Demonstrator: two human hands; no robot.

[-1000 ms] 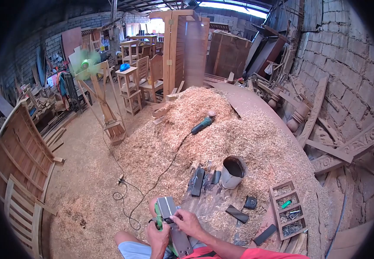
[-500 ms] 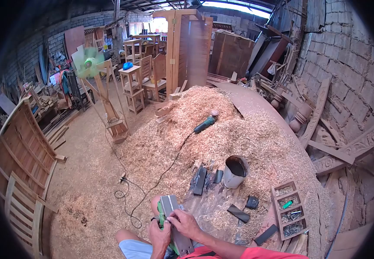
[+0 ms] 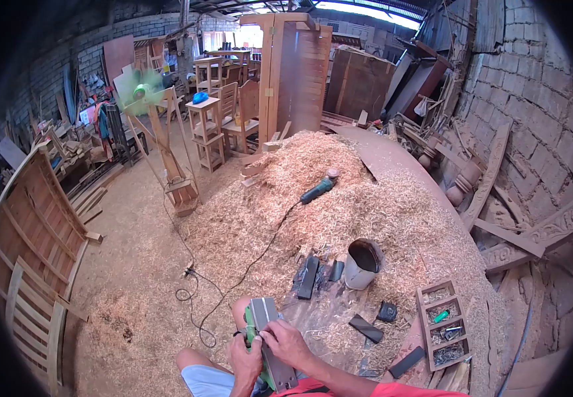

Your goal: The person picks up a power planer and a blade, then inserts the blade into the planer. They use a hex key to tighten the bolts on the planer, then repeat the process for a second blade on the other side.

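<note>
Across my lap lies a green electric planer (image 3: 268, 337), turned so its flat grey sole faces up. My left hand (image 3: 245, 357) is closed around its green side, near the middle. My right hand (image 3: 287, 343) reaches over the sole, its fingers bent and pressed together at the planer's mid-section, close to my left fingertips. Whatever is between those right fingers is too small or hidden to make out. Ahead of the planer, a dark rectangular block (image 3: 308, 277) lies on a board beside an open pail (image 3: 364, 264) with a dark inside.
A wooden compartment tray (image 3: 421, 317) holding small hardware and a green item sits at right. An angle grinder (image 3: 318, 190) rests on a large shavings pile (image 3: 313, 155), its cord trailing left. A green fan (image 3: 142, 92) on a wooden stand spins. Slatted furniture (image 3: 35, 324) stands left.
The view has shifted slightly, so the surroundings sit a little farther right. Both hands stay at the planer's middle, with only slight finger movement.
</note>
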